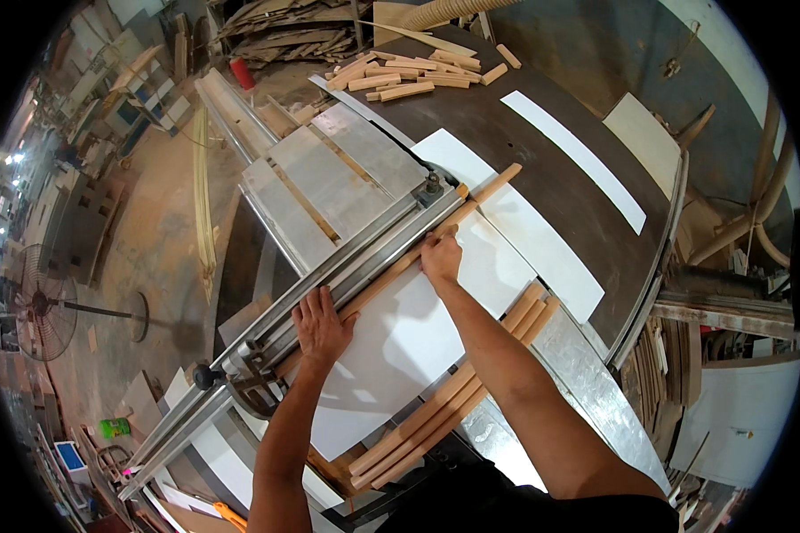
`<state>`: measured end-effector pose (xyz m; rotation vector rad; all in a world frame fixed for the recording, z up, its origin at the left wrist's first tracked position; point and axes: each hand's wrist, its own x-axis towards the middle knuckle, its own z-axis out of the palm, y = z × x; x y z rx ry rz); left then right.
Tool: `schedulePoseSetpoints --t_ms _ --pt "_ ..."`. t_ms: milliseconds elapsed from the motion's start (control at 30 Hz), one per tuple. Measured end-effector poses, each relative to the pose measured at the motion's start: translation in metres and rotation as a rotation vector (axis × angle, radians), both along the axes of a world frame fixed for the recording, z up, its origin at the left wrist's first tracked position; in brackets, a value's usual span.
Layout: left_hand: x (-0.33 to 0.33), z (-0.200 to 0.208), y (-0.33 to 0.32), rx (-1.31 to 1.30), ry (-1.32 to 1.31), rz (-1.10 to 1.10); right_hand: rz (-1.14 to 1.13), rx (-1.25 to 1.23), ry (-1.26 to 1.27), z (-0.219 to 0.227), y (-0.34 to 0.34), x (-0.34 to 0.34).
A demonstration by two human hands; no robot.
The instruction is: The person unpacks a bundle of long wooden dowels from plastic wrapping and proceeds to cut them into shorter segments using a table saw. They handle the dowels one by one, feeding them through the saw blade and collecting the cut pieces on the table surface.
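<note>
A long wooden strip (391,272) lies along the metal fence (364,253) of a sliding table saw, its far end reaching past the fence onto white board. My right hand (442,258) is closed on the strip near that far end. Farther down, my left hand (322,324) lies with fingers stretched over the fence and its thumb beside the strip. Under both hands is a white board (391,346). Several more wooden strips (427,413) rest in a bundle close to my body, beneath my right forearm. The saw blade cannot be made out.
Short cut wood pieces (409,73) are heaped on the dark tabletop (551,173) at the far side. A narrow white strip (578,160) lies there too. The grooved metal sliding table (329,178) is beyond the fence. A standing fan (44,302) is on the floor at left.
</note>
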<state>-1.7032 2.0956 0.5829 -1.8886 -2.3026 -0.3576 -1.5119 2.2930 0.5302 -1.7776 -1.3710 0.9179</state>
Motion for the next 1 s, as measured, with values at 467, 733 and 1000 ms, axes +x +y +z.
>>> schedulePoseSetpoints --t_ms 467,733,1000 --pt "0.032 0.025 0.004 0.127 -0.144 0.287 0.024 0.06 -0.078 -0.017 0.012 -0.015" --pt "0.033 0.025 0.001 0.18 -0.219 0.272 0.016 -0.028 -0.02 0.0 0.005 -0.006" --pt "0.037 0.028 0.003 0.173 -0.247 0.241 -0.001 -0.036 -0.02 0.003 0.006 0.005"
